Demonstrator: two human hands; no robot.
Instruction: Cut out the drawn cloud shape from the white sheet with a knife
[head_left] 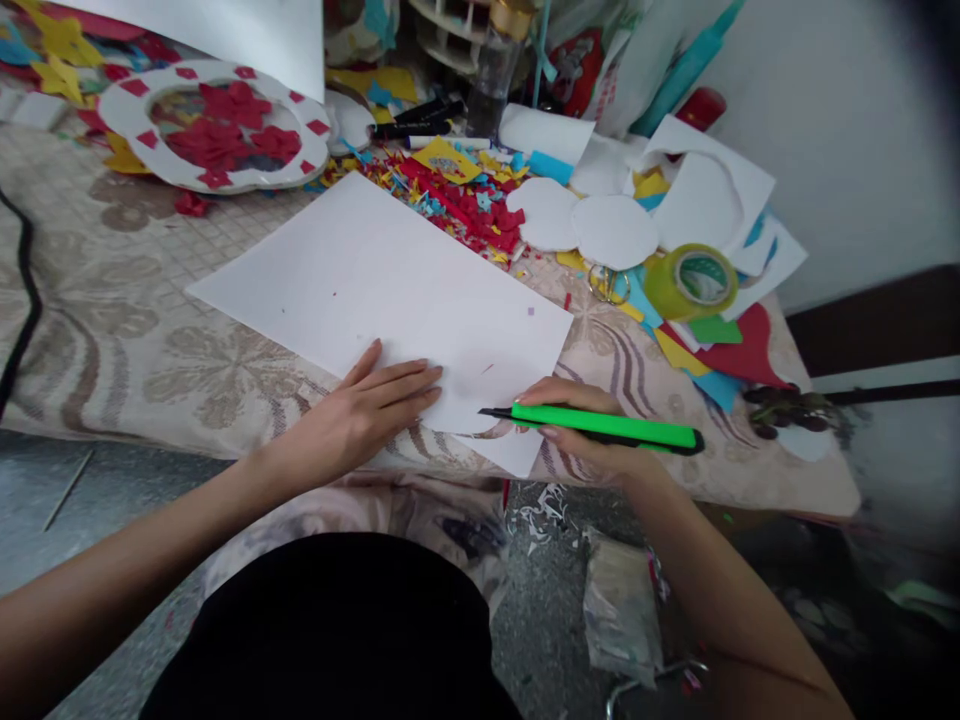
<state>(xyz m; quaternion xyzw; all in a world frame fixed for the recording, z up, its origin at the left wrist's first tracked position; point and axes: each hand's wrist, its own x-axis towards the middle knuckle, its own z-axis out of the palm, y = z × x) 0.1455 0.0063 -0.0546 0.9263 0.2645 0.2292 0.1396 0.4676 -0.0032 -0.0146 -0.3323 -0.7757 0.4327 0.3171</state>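
Note:
A large sheet of white paper (pixel 390 270) lies slantwise on the cloth-covered table. My left hand (pixel 375 405) rests flat on its near edge, fingers stretched out and holding nothing. In my right hand (pixel 589 425) is a bright green utility knife (pixel 622 424), gripped near the front, its dark blade pointing left. The blade tip is at the sheet's near right part, beside a curved cut; whether it touches the paper I cannot tell. Past the cut, a pointed corner of the paper (pixel 517 455) reaches the table's front edge.
Red, yellow and blue paper scraps (pixel 472 200) cover the back of the table. White paper cut-outs (pixel 615 230) and a yellow tape roll (pixel 691 283) lie at the right. A scalloped white dish (pixel 124 125) holds red paper flowers. A glass bottle (pixel 495 85) stands behind.

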